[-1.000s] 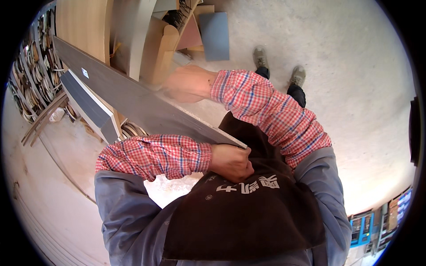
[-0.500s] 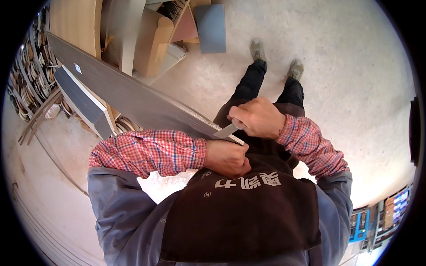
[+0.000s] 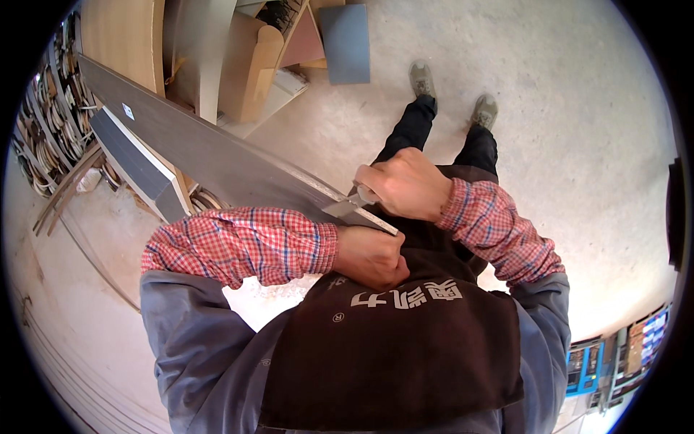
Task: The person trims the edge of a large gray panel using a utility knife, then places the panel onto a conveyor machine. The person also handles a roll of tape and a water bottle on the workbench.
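Right hand (image 3: pixel 405 184): room over floor (image 3: pixel 578 145) on right; grey board (image 3: pixel 217 159) blocks left, left hand (image 3: pixel 372 257) lower left.

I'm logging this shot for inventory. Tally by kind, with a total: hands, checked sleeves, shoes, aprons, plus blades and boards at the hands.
Hands: 2 (left hand, right hand)
Checked sleeves: 2
Shoes: 2
Apron: 1
Blade: 1
Board: 1
Total: 9
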The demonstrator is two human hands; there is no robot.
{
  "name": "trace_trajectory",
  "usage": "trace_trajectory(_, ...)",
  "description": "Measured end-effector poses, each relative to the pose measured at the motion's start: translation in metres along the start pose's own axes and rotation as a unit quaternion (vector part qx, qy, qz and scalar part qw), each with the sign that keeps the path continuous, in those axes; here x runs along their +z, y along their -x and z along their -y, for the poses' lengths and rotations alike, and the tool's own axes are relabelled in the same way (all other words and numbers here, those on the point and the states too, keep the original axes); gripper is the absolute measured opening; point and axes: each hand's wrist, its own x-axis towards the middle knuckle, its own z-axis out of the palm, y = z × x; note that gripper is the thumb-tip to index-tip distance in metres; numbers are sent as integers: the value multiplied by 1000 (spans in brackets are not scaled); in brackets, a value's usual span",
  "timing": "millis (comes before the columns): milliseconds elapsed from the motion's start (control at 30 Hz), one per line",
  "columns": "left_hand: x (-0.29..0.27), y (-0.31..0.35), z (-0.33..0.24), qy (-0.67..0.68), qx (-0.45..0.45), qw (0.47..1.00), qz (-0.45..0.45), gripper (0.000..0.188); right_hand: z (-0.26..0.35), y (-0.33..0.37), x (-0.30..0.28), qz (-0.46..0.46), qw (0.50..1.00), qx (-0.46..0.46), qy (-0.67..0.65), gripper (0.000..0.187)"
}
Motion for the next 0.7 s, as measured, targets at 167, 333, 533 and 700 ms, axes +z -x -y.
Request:
trace_trajectory(167,1,0,-1,-10,-9,1000,-18,25,2,1,-5,8,1000,-5,10,14)
trace_trajectory(333,-2,1,-1,-18,-1,1000,8,24,4,-12,5,5,1000,-13,11,14)
trace_trajectory(533,1,-1,1,13,1,1000,-18,25,0,-41,11,-34,999,-3,0,11)
trace_trajectory(700,-6,0,2,-19,1,1000,-5,26,-1,-3,0,-30,999,4,-43,13)
